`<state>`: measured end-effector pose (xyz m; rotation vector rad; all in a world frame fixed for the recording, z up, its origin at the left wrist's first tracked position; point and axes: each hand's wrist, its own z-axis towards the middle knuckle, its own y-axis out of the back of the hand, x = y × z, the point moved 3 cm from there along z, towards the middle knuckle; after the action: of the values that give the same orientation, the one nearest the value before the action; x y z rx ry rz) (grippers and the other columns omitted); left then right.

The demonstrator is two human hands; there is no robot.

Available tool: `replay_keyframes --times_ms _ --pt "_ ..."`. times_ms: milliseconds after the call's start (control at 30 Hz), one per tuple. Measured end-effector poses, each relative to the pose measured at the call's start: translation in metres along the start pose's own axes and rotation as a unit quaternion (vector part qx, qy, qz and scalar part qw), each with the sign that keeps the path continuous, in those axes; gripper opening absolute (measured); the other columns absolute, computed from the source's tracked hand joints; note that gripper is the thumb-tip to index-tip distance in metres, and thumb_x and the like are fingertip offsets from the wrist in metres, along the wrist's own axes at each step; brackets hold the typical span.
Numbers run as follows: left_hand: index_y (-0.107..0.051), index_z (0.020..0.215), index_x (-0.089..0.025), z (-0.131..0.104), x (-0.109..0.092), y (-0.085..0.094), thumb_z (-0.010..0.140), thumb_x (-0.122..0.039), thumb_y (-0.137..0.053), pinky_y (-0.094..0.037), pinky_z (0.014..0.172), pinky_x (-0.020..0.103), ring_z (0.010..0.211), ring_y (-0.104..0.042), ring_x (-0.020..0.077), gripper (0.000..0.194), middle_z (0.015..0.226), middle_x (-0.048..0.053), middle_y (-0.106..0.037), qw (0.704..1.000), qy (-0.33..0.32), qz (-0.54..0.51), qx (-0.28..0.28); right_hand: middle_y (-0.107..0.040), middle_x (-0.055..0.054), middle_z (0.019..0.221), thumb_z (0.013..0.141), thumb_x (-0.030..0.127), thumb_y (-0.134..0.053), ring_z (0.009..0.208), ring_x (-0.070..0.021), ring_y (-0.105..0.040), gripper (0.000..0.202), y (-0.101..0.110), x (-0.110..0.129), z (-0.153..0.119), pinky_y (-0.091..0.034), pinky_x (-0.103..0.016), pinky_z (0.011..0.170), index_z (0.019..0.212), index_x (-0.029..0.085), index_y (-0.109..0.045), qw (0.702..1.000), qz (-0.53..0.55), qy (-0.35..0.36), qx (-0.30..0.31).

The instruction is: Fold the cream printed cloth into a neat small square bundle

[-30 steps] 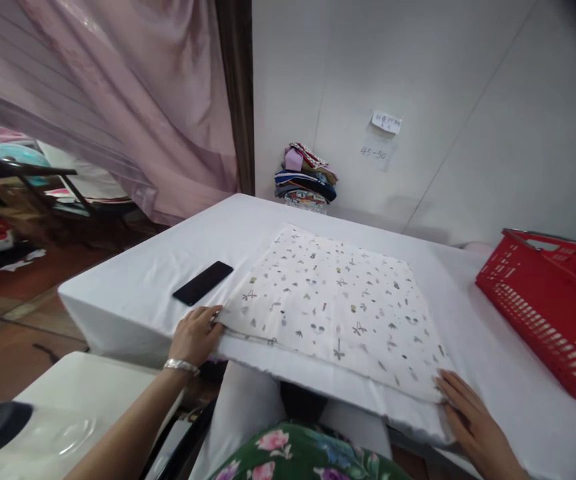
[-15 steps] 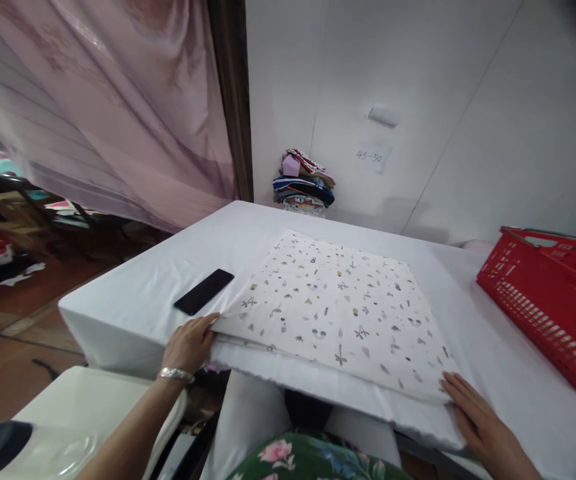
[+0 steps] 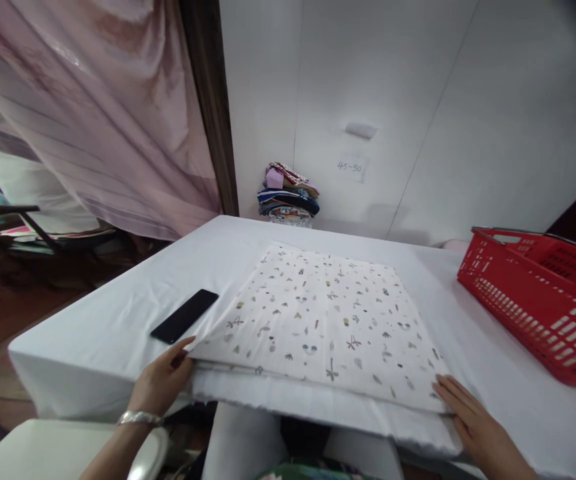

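1. Less of the floral garment (image 3: 313, 471) shows than before.
2. The left hand (image 3: 161, 381) pinches the printed cloth (image 3: 318, 319)'s near-left corner; the right hand (image 3: 473, 412)'s fingers lie on its near-right corner, grip unclear.
3. A paper sign (image 3: 352, 167) reads "45-50".
4. The thin cloth lies spread on the white-covered table (image 3: 118, 327), between a flat black phone (image 3: 185, 317) and a perforated red plastic basket (image 3: 523, 293).

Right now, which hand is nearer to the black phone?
Left. The left hand is close to the black phone, at the near left corner of the patterned cloth; the right hand is farther, at the near right corner.
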<state>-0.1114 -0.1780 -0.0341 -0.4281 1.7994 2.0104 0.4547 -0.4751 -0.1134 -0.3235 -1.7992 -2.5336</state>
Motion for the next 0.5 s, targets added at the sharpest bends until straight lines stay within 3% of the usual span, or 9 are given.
replay_keyframes --times_ms 100,267,400,500 --pt "-0.062 0.112 -0.022 0.000 0.000 -0.002 0.073 -0.037 -0.044 -0.049 0.060 0.025 0.069 -0.065 0.0180 0.046 0.082 0.001 -0.071 1.000 -0.001 0.009 -0.011 -0.050 0.000 0.131 0.075 0.018 -0.039 0.124 -0.0229 -0.042 0.050 -0.001 -0.004 -0.002 -0.041 -0.041 0.101 0.120 0.026 -0.059 1.000 0.012 -0.003 0.014" --pt "-0.064 0.109 -0.019 -0.001 -0.004 -0.004 0.073 -0.035 -0.039 -0.051 0.072 0.031 0.075 -0.065 0.0215 0.046 0.089 0.006 -0.070 0.995 -0.070 0.056 -0.043 -0.050 -0.001 0.131 0.077 0.017 -0.040 0.123 -0.0216 -0.043 0.047 0.002 -0.004 -0.003 -0.042 -0.038 0.099 0.119 0.026 -0.059 1.000 0.017 0.011 0.007" --pt "-0.063 0.109 -0.016 -0.002 -0.006 -0.004 0.074 -0.037 -0.037 -0.051 0.078 0.038 0.081 -0.065 0.0253 0.049 0.088 0.008 -0.069 0.992 -0.097 0.067 -0.039 -0.048 -0.002 0.133 0.079 0.018 -0.039 0.124 -0.0220 -0.041 0.047 0.009 0.003 -0.002 -0.040 -0.040 0.101 0.123 0.024 -0.056 1.000 -0.003 0.005 -0.003" --pt "-0.065 0.104 -0.021 0.000 0.000 -0.004 0.075 -0.038 -0.039 -0.052 0.076 0.038 0.082 -0.066 0.0255 0.043 0.092 0.006 -0.070 0.995 -0.085 0.054 -0.028 -0.047 -0.003 0.134 0.082 0.021 -0.039 0.125 -0.0220 -0.040 0.046 0.018 0.010 -0.004 -0.038 -0.040 0.103 0.125 0.023 -0.054 1.000 0.003 -0.016 0.000"
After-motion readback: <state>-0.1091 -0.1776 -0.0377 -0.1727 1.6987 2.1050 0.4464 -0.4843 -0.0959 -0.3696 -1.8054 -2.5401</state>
